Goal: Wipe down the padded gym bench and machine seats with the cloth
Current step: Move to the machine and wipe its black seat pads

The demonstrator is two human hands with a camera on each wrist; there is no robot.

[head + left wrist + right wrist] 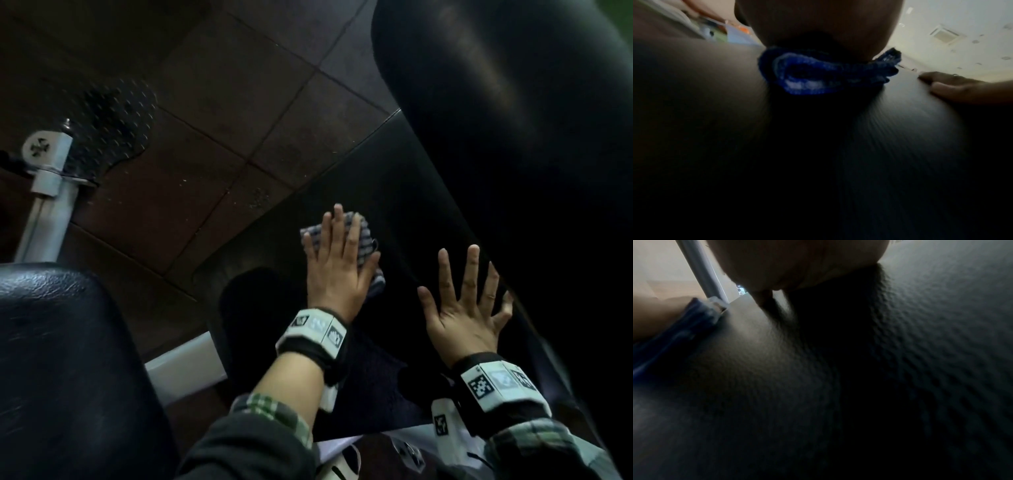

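Note:
A black padded seat runs up the middle of the head view. My left hand lies flat on a folded blue-and-white checked cloth and presses it onto the pad near its left edge. In the left wrist view the cloth bunches under my palm. My right hand rests with spread straight fingers on the bare pad, to the right of the cloth, and holds nothing. A black padded backrest rises at the upper right.
Another black padded seat fills the lower left. A white metal frame post stands at the left over a dark tiled floor, and a white frame bar crosses below the pad.

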